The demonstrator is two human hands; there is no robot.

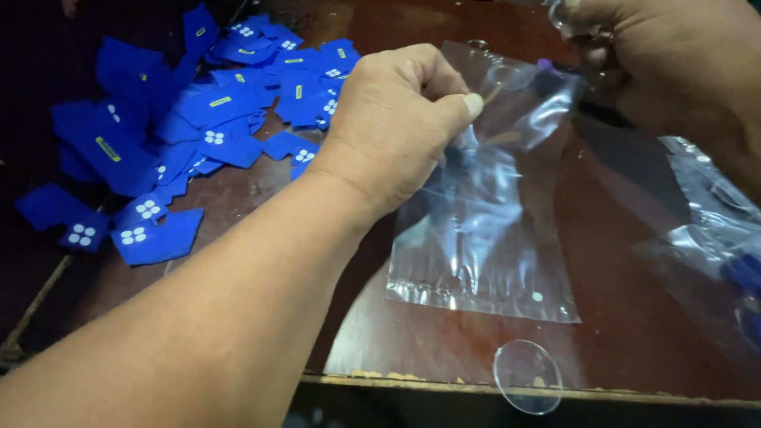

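left hand (396, 127) pinches mouth of clear plastic bag (483, 238) on brown table (634, 341) | right hand (674, 63) closed on small clear piece | best keep mouth open, steady | blue cards (214, 119) piled left

— Where is the left hand (396, 127)?

— Its bare forearm runs up from the lower left corner of the view; the wrist is straight and the hand is curled into a loose fist, thumb pressed against the forefinger in a pinch.

— And the right hand (682, 71)?

— At the upper right, partly cut off by the edge, fingers bent inward and closed, knuckles facing the camera.
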